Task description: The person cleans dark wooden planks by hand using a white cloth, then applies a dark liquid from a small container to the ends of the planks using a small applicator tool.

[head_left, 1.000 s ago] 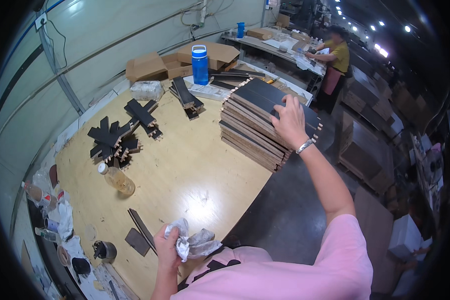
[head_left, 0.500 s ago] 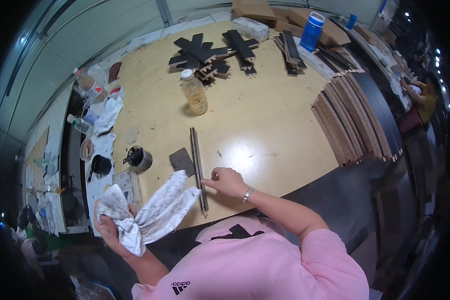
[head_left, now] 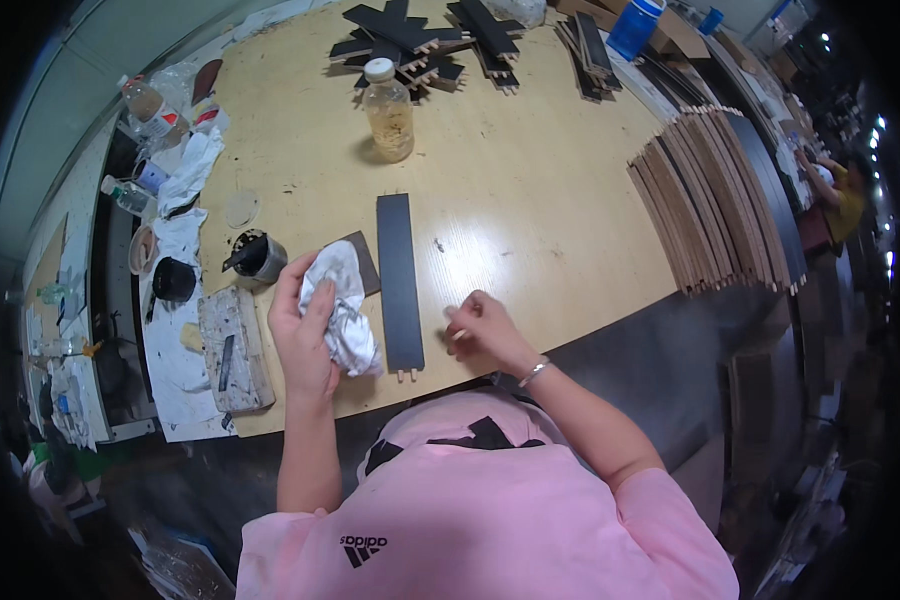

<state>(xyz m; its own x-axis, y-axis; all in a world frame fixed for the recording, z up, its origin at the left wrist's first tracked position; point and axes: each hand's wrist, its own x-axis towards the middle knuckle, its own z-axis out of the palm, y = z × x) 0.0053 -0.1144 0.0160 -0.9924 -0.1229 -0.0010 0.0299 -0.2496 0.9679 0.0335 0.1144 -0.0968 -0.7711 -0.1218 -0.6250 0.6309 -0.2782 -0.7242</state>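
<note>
A narrow black board [head_left: 400, 285] lies flat on the table, with small wooden dowels sticking out of its near end. Just left of it, my left hand [head_left: 303, 335] is closed around a crumpled white cloth [head_left: 345, 315]. My right hand [head_left: 488, 333] hovers to the board's right, empty, its fingers bent and apart. A dark square piece [head_left: 365, 262], partly hidden behind the cloth, rests against or close to the board's left side. Beyond my left hand stands a cup of black paint or stain [head_left: 260, 258] with a tool in it.
A capped bottle of yellowish liquid [head_left: 389, 120] stands beyond the board. Black boards [head_left: 395, 30] are heaped at the far side, and a large stack of boards [head_left: 715, 205] fills the right edge. Bottles, rags and a stained block [head_left: 238, 350] line the left. Another person [head_left: 842, 205] works far right.
The board stood on its narrow edge and now lies with its black face up. My right hand has moved off it to the right. My left hand has risen, the cloth now bunched.
</note>
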